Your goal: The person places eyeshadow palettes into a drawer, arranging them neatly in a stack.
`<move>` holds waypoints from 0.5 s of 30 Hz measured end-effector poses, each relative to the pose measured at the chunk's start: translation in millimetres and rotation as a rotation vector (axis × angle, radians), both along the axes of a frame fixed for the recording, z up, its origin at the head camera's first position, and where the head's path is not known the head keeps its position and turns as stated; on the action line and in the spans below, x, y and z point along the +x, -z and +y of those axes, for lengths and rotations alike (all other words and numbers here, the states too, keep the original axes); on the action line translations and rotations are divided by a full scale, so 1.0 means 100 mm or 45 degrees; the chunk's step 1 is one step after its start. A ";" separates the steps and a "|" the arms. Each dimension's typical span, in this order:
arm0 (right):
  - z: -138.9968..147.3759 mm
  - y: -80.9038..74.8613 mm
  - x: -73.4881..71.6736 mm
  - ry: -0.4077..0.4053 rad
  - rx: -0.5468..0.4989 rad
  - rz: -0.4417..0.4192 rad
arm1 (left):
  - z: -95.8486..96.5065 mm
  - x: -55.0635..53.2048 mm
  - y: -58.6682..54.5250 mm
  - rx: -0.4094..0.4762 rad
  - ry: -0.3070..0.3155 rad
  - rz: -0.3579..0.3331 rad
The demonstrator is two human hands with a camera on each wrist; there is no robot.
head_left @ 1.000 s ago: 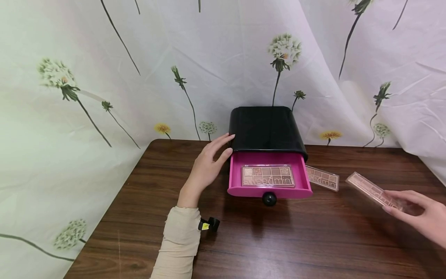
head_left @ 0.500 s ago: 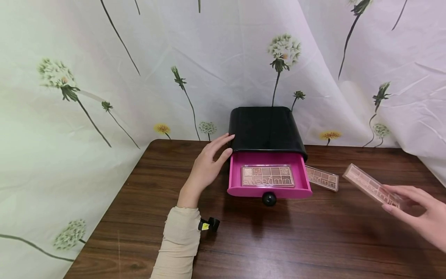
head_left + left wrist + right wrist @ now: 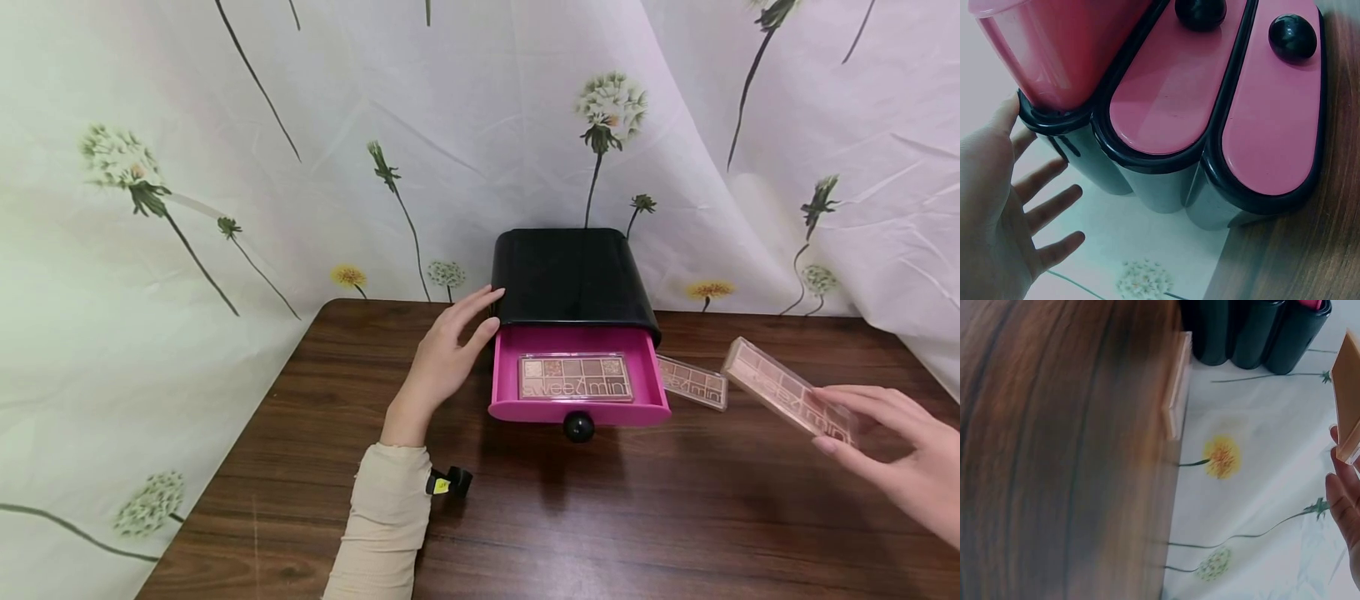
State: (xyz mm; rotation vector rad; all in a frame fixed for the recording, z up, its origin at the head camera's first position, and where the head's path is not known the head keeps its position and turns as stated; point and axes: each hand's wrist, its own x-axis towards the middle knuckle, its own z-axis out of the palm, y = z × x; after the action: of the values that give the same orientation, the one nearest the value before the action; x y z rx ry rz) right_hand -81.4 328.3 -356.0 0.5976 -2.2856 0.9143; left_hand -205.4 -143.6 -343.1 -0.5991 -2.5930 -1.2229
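Observation:
A black drawer box (image 3: 573,275) stands at the back of the table, its pink top drawer (image 3: 517,412) pulled out by a round black knob side up front. In that drawer lies an eyeshadow palette (image 3: 576,377) with a clear lid. My left hand (image 3: 442,358) rests against the box's left side, fingers spread, as the left wrist view also shows. Between thumb and fingers, my right hand (image 3: 900,442) pinches a second eyeshadow palette (image 3: 783,387), tilted and raised above the table. A third palette (image 3: 693,387) lies on the table right of the drawer, partly hidden by it.
Two lower pink drawers (image 3: 1279,119) of the box are closed in the left wrist view. A flower-print cloth (image 3: 420,100) hangs right behind the wooden table (image 3: 300,467). A black wrist-camera mount (image 3: 453,482) sits by the left sleeve.
My right hand has carried its palette up and slightly left, turning its face more toward the head camera. The left hand, the drawer and the other palettes have stayed put.

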 end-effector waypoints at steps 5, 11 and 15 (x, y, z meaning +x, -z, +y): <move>-0.12 -0.07 -0.04 -0.084 -0.027 0.084 | 0.00 0.00 0.00 0.001 -0.001 0.005; -0.40 -0.25 -0.01 -0.105 -0.037 0.131 | 0.00 -0.01 0.00 0.006 0.009 0.012; -0.56 -0.35 0.00 -0.133 -0.050 0.177 | 0.01 -0.01 0.00 0.004 0.007 0.008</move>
State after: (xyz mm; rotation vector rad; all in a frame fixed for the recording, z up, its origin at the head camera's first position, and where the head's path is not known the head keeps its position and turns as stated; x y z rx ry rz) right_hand -81.0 272.5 -321.4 0.7458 -2.1246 0.9343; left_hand -205.9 -142.8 -342.8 -0.6095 -2.5850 -1.2248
